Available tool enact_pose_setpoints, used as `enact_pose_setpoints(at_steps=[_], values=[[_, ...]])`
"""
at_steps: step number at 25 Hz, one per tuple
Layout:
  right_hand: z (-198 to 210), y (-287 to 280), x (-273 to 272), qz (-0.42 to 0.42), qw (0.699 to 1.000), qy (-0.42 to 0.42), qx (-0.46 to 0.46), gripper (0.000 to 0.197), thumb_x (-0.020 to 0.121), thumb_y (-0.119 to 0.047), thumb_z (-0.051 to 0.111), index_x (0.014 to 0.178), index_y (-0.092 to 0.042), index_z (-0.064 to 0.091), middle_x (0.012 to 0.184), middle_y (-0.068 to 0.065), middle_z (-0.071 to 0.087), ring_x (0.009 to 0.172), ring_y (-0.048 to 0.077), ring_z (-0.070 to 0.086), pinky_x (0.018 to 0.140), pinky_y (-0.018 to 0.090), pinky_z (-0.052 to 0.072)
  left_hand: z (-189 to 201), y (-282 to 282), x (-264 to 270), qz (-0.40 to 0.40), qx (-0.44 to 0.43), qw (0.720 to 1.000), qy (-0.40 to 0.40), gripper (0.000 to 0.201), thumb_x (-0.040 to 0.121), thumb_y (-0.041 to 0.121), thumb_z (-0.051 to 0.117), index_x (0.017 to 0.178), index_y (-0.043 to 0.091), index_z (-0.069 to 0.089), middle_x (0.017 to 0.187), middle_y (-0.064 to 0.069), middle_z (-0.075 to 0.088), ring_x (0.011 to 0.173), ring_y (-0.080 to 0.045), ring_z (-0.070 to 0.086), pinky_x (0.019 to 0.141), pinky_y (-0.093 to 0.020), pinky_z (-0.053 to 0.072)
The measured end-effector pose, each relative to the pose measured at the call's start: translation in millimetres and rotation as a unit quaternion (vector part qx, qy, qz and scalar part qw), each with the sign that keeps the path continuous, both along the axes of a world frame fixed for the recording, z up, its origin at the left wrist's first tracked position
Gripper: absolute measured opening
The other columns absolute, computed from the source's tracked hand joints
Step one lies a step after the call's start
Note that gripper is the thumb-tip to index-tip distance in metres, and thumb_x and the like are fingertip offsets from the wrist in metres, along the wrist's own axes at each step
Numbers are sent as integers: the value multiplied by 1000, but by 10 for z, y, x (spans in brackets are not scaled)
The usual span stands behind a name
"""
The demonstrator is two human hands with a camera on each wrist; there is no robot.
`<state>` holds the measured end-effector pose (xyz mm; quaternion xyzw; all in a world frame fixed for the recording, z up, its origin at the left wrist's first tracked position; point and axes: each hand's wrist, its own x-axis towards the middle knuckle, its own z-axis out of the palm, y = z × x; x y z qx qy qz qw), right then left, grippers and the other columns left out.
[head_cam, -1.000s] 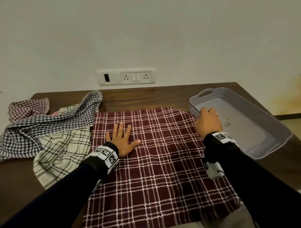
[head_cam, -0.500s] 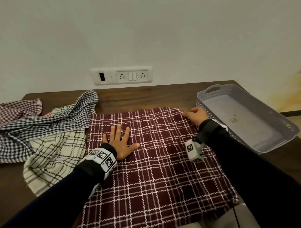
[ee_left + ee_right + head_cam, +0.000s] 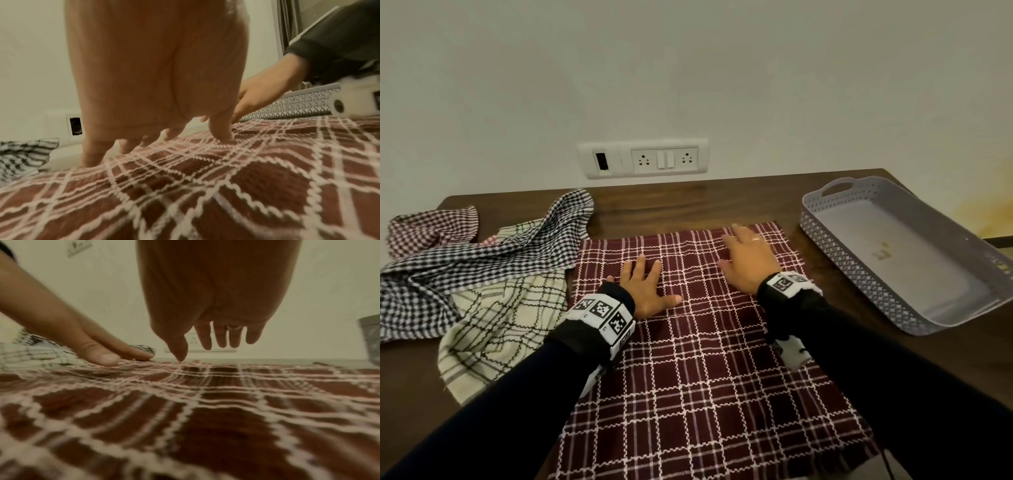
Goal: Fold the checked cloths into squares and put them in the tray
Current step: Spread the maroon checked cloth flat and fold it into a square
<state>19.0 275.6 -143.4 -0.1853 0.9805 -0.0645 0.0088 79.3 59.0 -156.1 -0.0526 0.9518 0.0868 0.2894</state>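
Maroon checked cloth (image 3: 705,359) lies spread flat on the table (image 3: 688,202) before me. I see my left hand (image 3: 643,287) flat on it, fingers splayed, gripping nothing. My right hand (image 3: 748,263) rests near its far edge, fingers straight, empty. Tray (image 3: 835,240) sits just right; other cloths (image 3: 465,274) heap left.

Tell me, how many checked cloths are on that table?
4. The maroon cloth lies spread flat under both hands; the black-and-white cloth, cream cloth and small red cloth sit heaped at the left. That heap may hide more.
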Motion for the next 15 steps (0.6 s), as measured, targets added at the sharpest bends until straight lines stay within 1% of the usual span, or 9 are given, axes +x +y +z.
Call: enact_pose_setpoints(at_steps=[2,3,5,6,8,10,13,15], values=[[-100,-391,149,96,989,-107,21,70,99,-47,44,157,-19,15,166,5,5,153,26,5,124,48,7,85,26,-102,-11,-4,1000,5,103,84,74,49,156,32,-13,163,-3,-25,150,-32,-18,119,-61,1],[-167,-568,179,122,980,-151,46,72,101,-49,39,158,-22,6,166,1,-3,153,24,-2,123,48,1,97,23,-136,-12,-9,1000,-4,109,82,72,56,156,32,-14,163,-3,-25,150,-33,-18,119,-61,2],[-292,-789,166,127,967,-209,69,73,101,-54,32,158,-27,-4,165,-3,-13,152,22,-13,122,49,-8,64,-16,-152,-13,-21,999,-36,121,76,72,64,155,29,-17,162,-6,-27,149,-37,-20,119,-58,0],[-340,-812,117,118,966,-216,73,74,100,-58,30,158,-29,-6,165,-6,-16,151,21,-17,121,51,-10,31,-55,-150,-17,-26,998,-49,125,73,74,64,155,27,-19,161,-7,-29,148,-38,-23,119,-57,-1],[-407,-671,-46,88,969,-218,80,80,95,-70,24,156,-32,-11,163,-10,-21,150,19,-21,119,55,-12,-27,-152,-151,-22,-27,998,-59,132,67,81,62,154,28,-21,159,-7,-34,146,-38,-27,119,-57,-2],[-388,-331,-210,33,971,-222,84,88,89,-79,19,155,-32,-16,160,-10,-27,149,20,-24,117,58,-13,-52,-223,-149,-17,-27,998,-56,136,61,86,61,153,31,-23,158,-6,-36,145,-38,-29,118,-60,0],[-247,314,-363,-92,960,-243,102,96,86,-83,18,155,-26,-17,160,-5,-28,149,23,-22,117,57,-11,-74,-245,-147,-18,-27,998,-52,138,59,87,61,153,32,-22,158,-5,-35,146,-38,-28,118,-64,4],[-113,553,-312,-161,948,-235,145,95,89,-79,18,157,-19,-13,162,2,-25,151,26,-18,119,55,-9,-43,-202,-108,-10,-25,999,-41,136,61,85,63,155,30,-18,160,-7,-30,147,-40,-24,119,-63,7]])
